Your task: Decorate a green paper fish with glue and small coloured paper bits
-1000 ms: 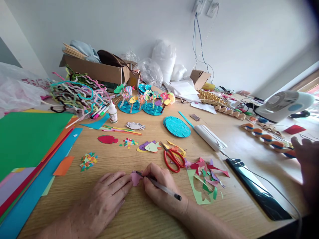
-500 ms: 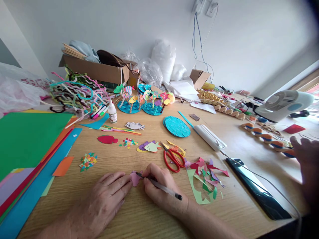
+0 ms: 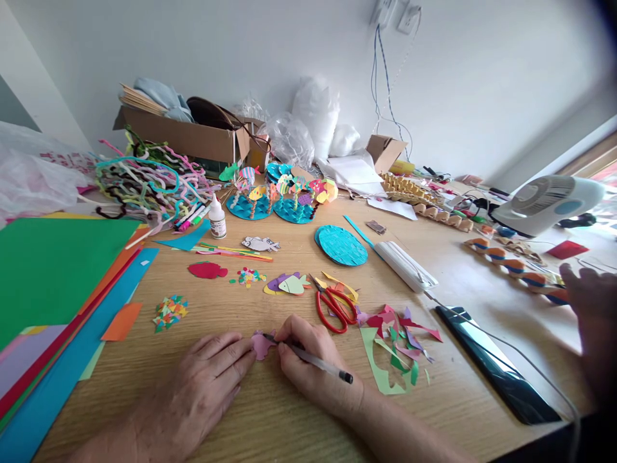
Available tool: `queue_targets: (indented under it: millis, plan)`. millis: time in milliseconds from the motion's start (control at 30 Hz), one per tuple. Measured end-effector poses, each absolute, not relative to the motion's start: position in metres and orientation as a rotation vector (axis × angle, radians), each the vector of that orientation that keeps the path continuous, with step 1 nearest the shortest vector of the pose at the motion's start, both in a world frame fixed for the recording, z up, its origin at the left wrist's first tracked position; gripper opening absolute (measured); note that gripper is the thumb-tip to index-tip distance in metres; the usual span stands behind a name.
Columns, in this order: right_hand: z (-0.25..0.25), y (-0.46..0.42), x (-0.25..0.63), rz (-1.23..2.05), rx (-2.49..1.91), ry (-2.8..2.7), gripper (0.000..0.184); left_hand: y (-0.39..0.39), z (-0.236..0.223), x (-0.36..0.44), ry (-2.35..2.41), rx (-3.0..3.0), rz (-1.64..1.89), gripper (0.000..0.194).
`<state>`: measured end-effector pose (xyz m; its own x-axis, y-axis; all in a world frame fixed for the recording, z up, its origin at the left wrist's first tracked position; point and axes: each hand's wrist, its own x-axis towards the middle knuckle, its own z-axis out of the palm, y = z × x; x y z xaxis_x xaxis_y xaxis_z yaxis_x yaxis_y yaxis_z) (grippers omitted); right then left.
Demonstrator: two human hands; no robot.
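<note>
a pale wall (image 3: 299, 38) rises behind the wooden table (image 3: 270, 418) we are looking down on, with a cardboard box (image 3: 183, 133) and a tangle of fuzzy craft stems (image 3: 149, 173) towards the back left. close to the near edge we see a small pink paper cutout (image 3: 261, 347) lying on the wood between the two hands, its outline partly covered by fingers. the left hand (image 3: 207, 376) lies palm down, fingers stretched out and close together, tips touching the cutout's left side without pinching it. the right hand (image 3: 311, 360) pinches a clear pen (image 3: 332, 369) with a black cap end between thumb and fingers, its point at the cutout's right side. just beyond, we find a pale green paper fish (image 3: 293, 283) overlapping a purple one (image 3: 274, 283), and beside them red-handled scissors (image 3: 330, 297). a red paper fish (image 3: 207, 270) lies farther left, near a heap of coloured bits (image 3: 249, 277), with a glue bottle (image 3: 218, 222) upright behind. to our right, paper scraps (image 3: 385, 318) are strewn before a dark, glossy phone-like slab (image 3: 496, 363), and another hand (image 3: 590, 296) shows at the edge, too dim for us to tell its grip.
</note>
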<state>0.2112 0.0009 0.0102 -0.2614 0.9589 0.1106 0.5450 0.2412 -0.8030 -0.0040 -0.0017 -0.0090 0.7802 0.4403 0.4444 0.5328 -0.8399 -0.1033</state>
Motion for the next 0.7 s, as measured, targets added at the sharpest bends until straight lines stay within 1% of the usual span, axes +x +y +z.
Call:
queue_targets:
  millis: [233, 400, 567, 700]
  plan:
    - [0.0099, 0.0029, 0.2151, 0.865, -1.376, -1.832, 0.010, -0.0018, -0.0058, -0.0043, -0.746, -2.755, -0.599, 0.044]
    - [0.0157, 0.0022, 0.2129, 0.943, -1.359, -1.831, 0.012, -0.0011, -0.0066, -0.0059, -0.882, -2.757, -0.624, 0.042]
    - [0.0165, 0.0004, 0.2127, 1.032, -1.275, -1.874, 0.012, -0.0020, -0.0125, -0.0078, -0.933, -2.753, -0.623, 0.046]
    - [0.0093, 0.0005, 0.2123, 1.003, -1.230, -1.892, 0.012, -0.0010, -0.0130, -0.0082, -0.915, -2.749, -0.612, 0.042]
